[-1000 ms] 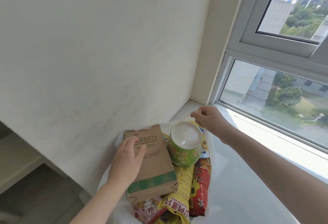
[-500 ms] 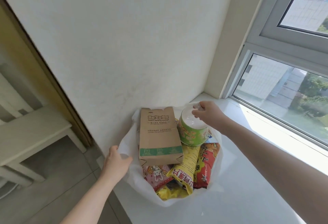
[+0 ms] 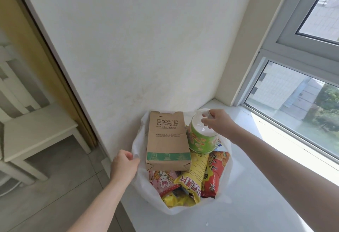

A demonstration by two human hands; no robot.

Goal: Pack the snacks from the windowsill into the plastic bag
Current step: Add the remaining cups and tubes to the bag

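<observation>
1. Location of task items: the plastic bag point(image 3: 183, 211) sits on the windowsill point(image 3: 266, 204), in the corner against the wall and close to the sill's left edge, with the floor below. The snacks are inside it. No loose snack is visible on the part of the sill in view.
2. Contents, top layer: a brown carton point(image 3: 167, 140) stands nearly upright and rises above the rim. A green cup point(image 3: 201, 140) lies tilted beside it, touching it. Below them are a yellow packet point(image 3: 194, 178), a red packet point(image 3: 216, 173) and a pink packet point(image 3: 163, 178).
3. Left hand point(image 3: 124, 165): fingers point(image 3: 128, 155) curled together, pinching the near-left rim of the bag.
4. Right hand point(image 3: 218, 122): fingers point(image 3: 206, 121) clamped on a fold of white plastic at the far rim, just above the cup.
5. Stage, as judged: packing looks complete or nearly so, with the mouth about to be gathered or the bag lifted.
6. Risk, spillage: the bag is full to the brim. Pulling the two rims up unevenly could tip the carton or roll the cup out.
7. Risk, fall: the bag's left side is near the sill edge. A tug leftward could carry the load over it.
8. Risk, tearing: the film looks thin. The carton's corners or the full weight hung on two pinches could split it.
</observation>
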